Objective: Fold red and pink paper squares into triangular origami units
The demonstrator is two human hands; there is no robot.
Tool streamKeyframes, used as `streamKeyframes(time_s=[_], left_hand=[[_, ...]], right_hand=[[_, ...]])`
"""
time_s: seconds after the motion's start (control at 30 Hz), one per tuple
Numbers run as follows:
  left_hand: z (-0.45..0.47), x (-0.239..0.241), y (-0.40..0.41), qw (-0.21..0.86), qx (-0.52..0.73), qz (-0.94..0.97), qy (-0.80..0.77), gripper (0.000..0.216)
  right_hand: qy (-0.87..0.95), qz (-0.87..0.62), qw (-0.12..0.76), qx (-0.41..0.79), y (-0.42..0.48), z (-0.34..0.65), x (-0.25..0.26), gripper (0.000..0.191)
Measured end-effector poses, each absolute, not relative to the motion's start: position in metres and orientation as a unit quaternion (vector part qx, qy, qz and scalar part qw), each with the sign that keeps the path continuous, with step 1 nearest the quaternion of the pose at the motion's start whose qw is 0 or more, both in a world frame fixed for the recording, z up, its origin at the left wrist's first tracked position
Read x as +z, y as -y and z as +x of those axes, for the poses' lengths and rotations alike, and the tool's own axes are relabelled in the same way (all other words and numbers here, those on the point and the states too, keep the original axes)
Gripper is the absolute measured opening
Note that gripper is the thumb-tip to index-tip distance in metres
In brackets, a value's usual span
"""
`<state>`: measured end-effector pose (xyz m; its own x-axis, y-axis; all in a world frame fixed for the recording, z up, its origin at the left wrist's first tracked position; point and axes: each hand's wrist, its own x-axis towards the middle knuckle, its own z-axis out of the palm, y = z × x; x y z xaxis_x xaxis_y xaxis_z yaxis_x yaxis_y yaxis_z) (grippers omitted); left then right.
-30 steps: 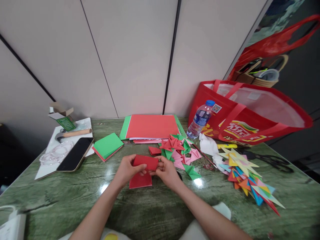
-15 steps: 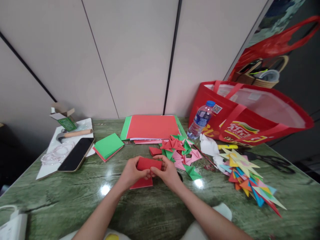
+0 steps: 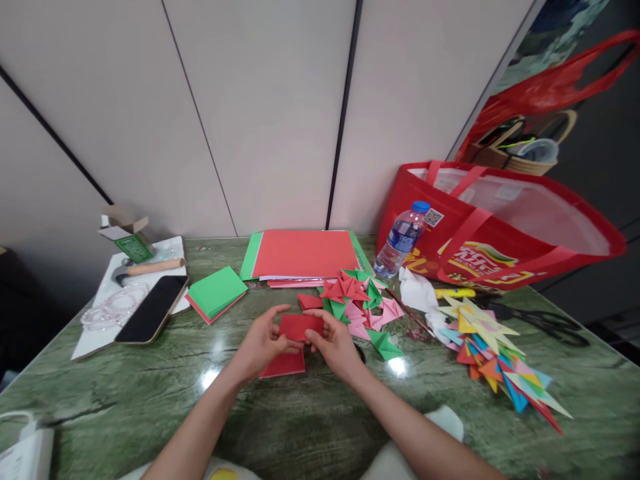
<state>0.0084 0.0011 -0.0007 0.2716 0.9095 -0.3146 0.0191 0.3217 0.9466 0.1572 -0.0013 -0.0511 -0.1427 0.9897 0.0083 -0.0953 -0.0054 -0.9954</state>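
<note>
A small folded piece of red paper (image 3: 299, 327) is held up between both hands, just above the table. My left hand (image 3: 263, 343) is at its left end, thumb along the lower edge and index finger lifted away. On the right end, my right hand (image 3: 334, 341) pinches the paper, thumb in front and fingers behind. Beneath lies a flat red paper sheet (image 3: 284, 365), partly covered by the hands. Just beyond the fingers is another folded red piece (image 3: 310, 301), beside a pile of red, green and pink folded paper pieces (image 3: 347, 289).
Green and red paper squares (image 3: 217, 293) lie left; larger coloured sheets (image 3: 305, 253) lie against the wall. A phone (image 3: 153, 310), hammer (image 3: 155, 267) and small box (image 3: 130, 240) are farther left. Rightward are a water bottle (image 3: 403, 240), red bag (image 3: 470, 227), colourful paper spikes (image 3: 500, 360) and scissors (image 3: 545, 323).
My left index finger has lifted and the left fingers have spread, moving slightly left along the red paper. My right hand keeps its grip at the right end.
</note>
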Motion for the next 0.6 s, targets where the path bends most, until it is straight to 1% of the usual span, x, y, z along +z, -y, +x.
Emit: streamKeyframes(time_s=[0.1,0.17,0.33,0.5,0.6], left_hand=[[0.008,0.002,0.001,0.677,0.35,0.458,-0.458,0.069],[0.006,0.005,0.002,0.698,0.352,0.444,-0.438,0.068],[0.0,0.008,-0.002,0.732,0.348,0.414,-0.413,0.055],[-0.002,0.006,-0.008,0.74,0.361,0.389,-0.413,0.029],[-0.002,0.005,-0.008,0.739,0.358,0.4,-0.408,0.027]], right_hand=[[0.518,-0.441,0.491,0.545,0.0,0.158,-0.052,0.032],[0.522,-0.444,0.49,0.539,-0.001,0.159,-0.053,0.032],[0.505,-0.454,0.505,0.532,-0.003,0.16,-0.054,0.032],[0.49,-0.45,0.52,0.535,-0.004,0.161,-0.055,0.03],[0.485,-0.451,0.521,0.538,-0.004,0.16,-0.055,0.029]])
